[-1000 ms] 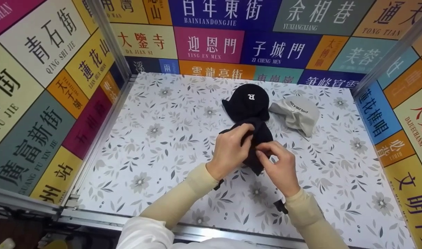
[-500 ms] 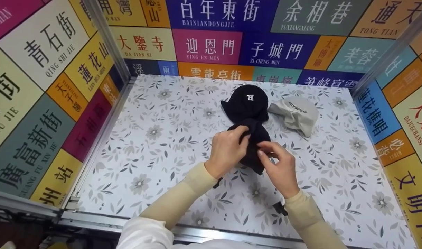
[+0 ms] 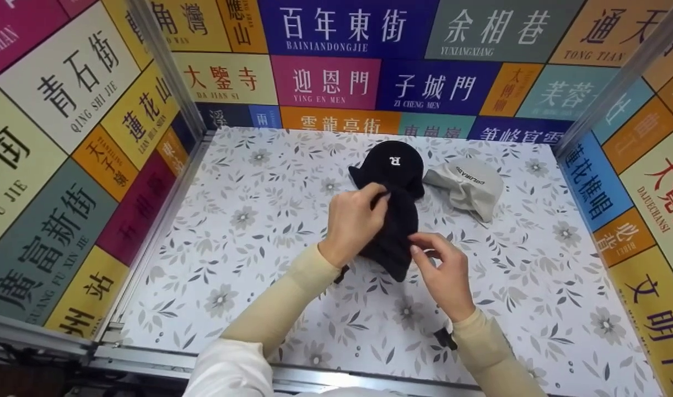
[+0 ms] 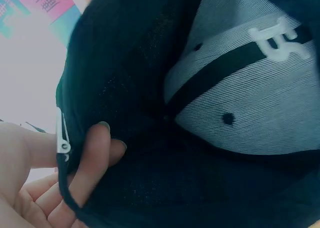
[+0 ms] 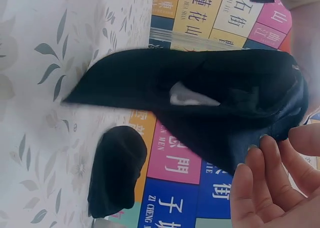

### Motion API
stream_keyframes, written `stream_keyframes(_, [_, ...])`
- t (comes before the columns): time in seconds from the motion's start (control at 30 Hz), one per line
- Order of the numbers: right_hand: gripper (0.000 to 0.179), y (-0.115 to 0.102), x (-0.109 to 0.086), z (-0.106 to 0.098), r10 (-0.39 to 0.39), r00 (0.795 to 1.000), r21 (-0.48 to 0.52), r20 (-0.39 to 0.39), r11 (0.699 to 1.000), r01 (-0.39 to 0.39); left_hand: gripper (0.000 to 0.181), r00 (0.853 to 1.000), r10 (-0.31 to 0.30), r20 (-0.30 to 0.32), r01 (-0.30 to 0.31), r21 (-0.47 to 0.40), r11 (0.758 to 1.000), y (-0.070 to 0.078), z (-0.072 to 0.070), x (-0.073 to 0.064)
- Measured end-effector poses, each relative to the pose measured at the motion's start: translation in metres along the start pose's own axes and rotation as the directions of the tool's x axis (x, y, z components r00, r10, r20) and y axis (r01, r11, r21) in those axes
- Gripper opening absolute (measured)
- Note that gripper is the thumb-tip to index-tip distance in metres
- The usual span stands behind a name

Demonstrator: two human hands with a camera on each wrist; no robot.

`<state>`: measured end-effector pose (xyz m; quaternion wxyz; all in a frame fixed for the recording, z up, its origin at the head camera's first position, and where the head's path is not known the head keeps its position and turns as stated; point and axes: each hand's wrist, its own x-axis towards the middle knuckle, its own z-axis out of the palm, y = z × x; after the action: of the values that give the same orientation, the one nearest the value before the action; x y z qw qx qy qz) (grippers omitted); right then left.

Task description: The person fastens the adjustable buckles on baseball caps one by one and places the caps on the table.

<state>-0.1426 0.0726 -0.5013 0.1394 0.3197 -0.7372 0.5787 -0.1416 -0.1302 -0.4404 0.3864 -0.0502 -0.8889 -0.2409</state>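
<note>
A black cap (image 3: 392, 237) is held over the table between both hands. My left hand (image 3: 354, 220) grips its rim on the left; in the left wrist view, fingers (image 4: 95, 153) reach inside the cap beside a small white clasp (image 4: 62, 133). The lining (image 4: 225, 92) is grey and finely striped, with a white stitched mark. My right hand (image 3: 443, 270) pinches the cap's right edge between thumb and index finger, its other fingers (image 5: 250, 183) lying along the fabric in the right wrist view. The brim juts out, slightly blurred there.
Just behind the held cap sits another black cap (image 3: 391, 162) with a white R. To its right lies a crumpled pale grey cap (image 3: 468, 184) lettered COLORADO. Panels printed with characters (image 3: 325, 82) enclose the flower-patterned table (image 3: 242, 264) at the back and sides.
Both hands have shifted slightly left with the cap, and it has turned a little between them. My left hand has risen toward the back. The other two caps lie as before.
</note>
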Motion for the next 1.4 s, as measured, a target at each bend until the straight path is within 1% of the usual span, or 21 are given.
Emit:
stream_keyframes(0.23, [0.02,0.004,-0.001,-0.003,0.005,1.0,-0.015,-0.023,1.0,-0.005,0.01,1.0,0.003,-0.011,-0.003,0.008,1.0,-0.011,0.0,0.033])
stream_keyframes(0.37, [0.02,0.007,-0.004,-0.005,0.011,1.0,-0.023,-0.026,1.0,-0.012,0.011,0.999,-0.012,-0.031,0.012,0.001,1.0,-0.023,0.004,0.053])
stream_keyframes(0.5, [0.02,0.011,-0.006,-0.007,0.026,0.999,-0.033,-0.025,0.999,-0.027,0.013,0.996,-0.032,-0.08,0.03,-0.018,0.999,-0.036,0.016,0.071])
stream_keyframes(0.6, [0.02,0.013,-0.007,-0.009,0.043,0.999,-0.046,-0.027,0.998,-0.044,0.013,0.994,-0.029,-0.109,0.027,-0.017,0.999,-0.043,0.027,0.082])
stream_keyframes(0.73, [0.019,0.015,-0.008,-0.013,0.062,0.998,-0.054,-0.033,0.997,-0.063,0.015,0.993,-0.013,-0.116,0.015,0.013,1.0,-0.051,0.04,0.099])
stream_keyframes(0.83, [0.018,0.017,-0.009,-0.016,0.069,0.997,-0.058,-0.033,0.996,-0.071,0.016,0.992,-0.019,-0.128,0.025,0.041,0.999,-0.057,0.045,0.114])
stream_keyframes(0.97, [0.017,0.02,-0.011,-0.017,0.082,0.996,-0.065,-0.039,0.994,-0.084,0.017,0.987,-0.035,-0.155,0.042,0.043,0.998,-0.067,0.051,0.132])
stream_keyframes(1.1, [0.018,0.035,-0.013,-0.015,0.104,0.994,-0.071,-0.045,0.992,-0.107,0.018,0.987,-0.041,-0.153,0.046,0.031,0.998,-0.077,0.059,0.144])
stream_keyframes(1.2, [0.018,0.049,-0.015,-0.015,0.123,0.992,-0.083,-0.037,0.989,-0.125,0.018,0.988,-0.037,-0.148,0.042,0.034,0.999,-0.084,0.068,0.15])
stream_keyframes(1.27, [0.018,0.056,-0.016,-0.016,0.134,0.991,-0.085,-0.028,0.987,-0.136,0.018,0.987,-0.03,-0.156,0.036,0.039,0.999,-0.088,0.073,0.153])
stream_keyframes(1.37, [0.016,0.061,-0.014,-0.018,0.145,0.989,-0.075,-0.016,0.987,-0.146,0.017,0.985,-0.021,-0.171,0.029,0.044,0.999,-0.091,0.076,0.16])
stream_keyframes(1.4, [0.016,0.057,-0.011,-0.019,0.144,0.989,-0.072,-0.017,0.987,-0.144,0.018,0.985,-0.019,-0.174,0.027,0.044,0.999,-0.092,0.076,0.164])
